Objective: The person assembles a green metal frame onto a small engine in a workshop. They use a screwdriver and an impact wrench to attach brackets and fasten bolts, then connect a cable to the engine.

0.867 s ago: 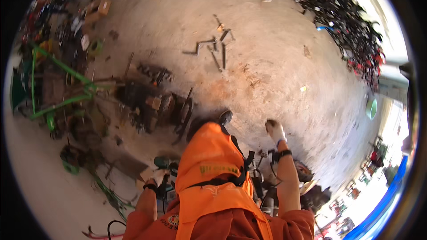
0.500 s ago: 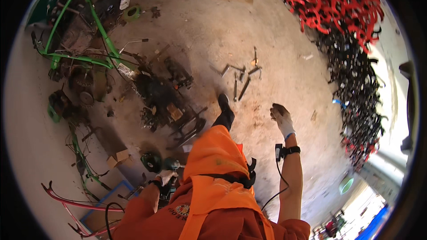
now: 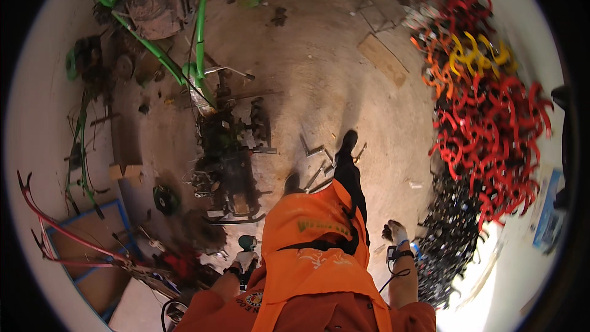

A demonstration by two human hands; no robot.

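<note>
My left hand (image 3: 247,261), in a pale glove, hangs low at my left side, closed around a teal and black cordless power tool (image 3: 247,243). Its front end points away from me; whether it carries a bit or socket cannot be made out. On the right, my gloved right hand (image 3: 396,232), with dark fingertips, hangs beside the pile of black curved metal pieces (image 3: 439,227). Its fingers are loosely bent and hold nothing visible. Ahead, around my feet, several metal bars and L-shaped pieces (image 3: 318,149) lie on the floor.
A green-framed machine (image 3: 200,43) with a dark engine block (image 3: 233,172) stands to the left. Red curved pieces (image 3: 491,129) and yellow ones (image 3: 473,55) are heaped along the right wall. A flat cardboard piece (image 3: 382,59) lies far ahead. Pink-red handlebars (image 3: 80,243) stick out at lower left.
I have stepped forward and my view has turned, bringing the coloured heap nearer on the right. My right hand has dropped from reaching forward to my side. The left still holds the power tool.
</note>
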